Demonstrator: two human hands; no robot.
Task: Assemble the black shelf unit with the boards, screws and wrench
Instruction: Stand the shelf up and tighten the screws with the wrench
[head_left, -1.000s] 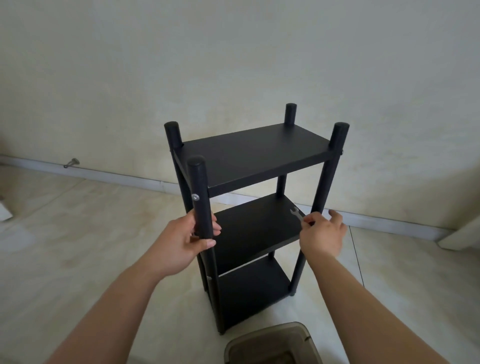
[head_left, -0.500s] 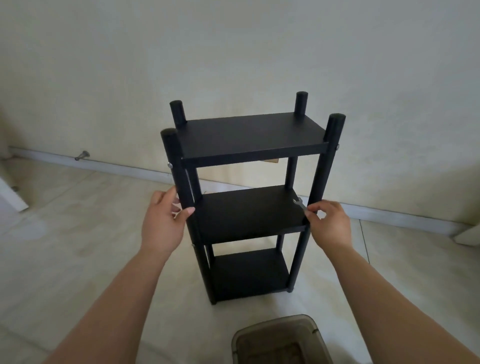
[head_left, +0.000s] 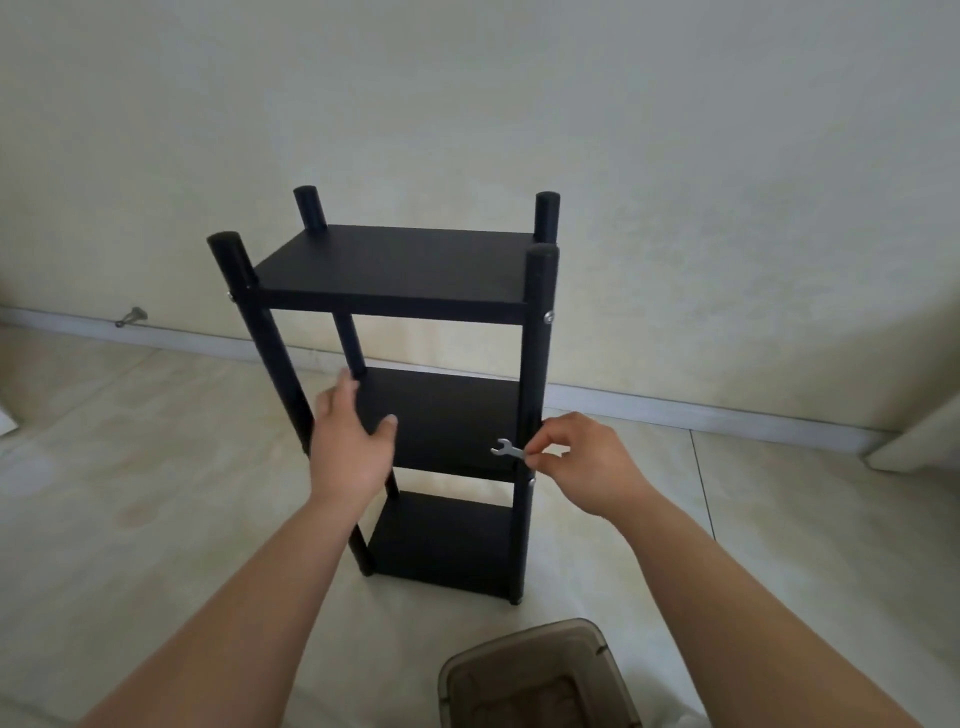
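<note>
The black three-tier wooden shelf unit (head_left: 410, 395) stands upright on the pale tiled floor (head_left: 130, 467). The left hand (head_left: 348, 447) spreads open beside its front post, gripping nothing, seemingly to steady it. The right hand (head_left: 582, 462) pinches a small silver flat wrench (head_left: 506, 449) near the middle board's screw, likely for tightening.

We record two bare forearms entering from the lower edge, each uncovered from elbow to wrist with no sleeve reaching into view. The left hand (head_left: 349, 451) and the right hand (head_left: 587, 464) are both ungloved. We find the wrists and fingers plain, carrying neither band nor ring.
</note>
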